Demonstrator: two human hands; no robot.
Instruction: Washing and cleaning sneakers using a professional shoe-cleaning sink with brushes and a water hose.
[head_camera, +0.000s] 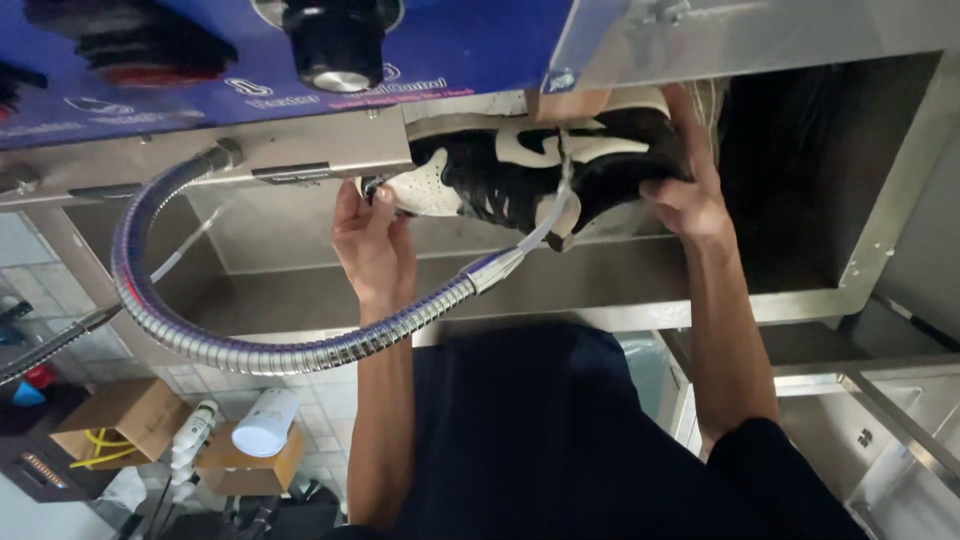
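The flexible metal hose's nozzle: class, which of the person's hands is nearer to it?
Left. The left hand, gripping the sneaker's toe, sits just left of the nozzle; the right hand holds the heel, farther right.

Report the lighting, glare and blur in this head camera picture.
Head view: the picture looks upside down. Bright glare runs along the coiled metal hose, and the knob on the blue panel catches a highlight. The recess right of the black and white shoe falls into deep shadow. The left hand and right hand are evenly lit and sharp; the boxes look slightly soft.
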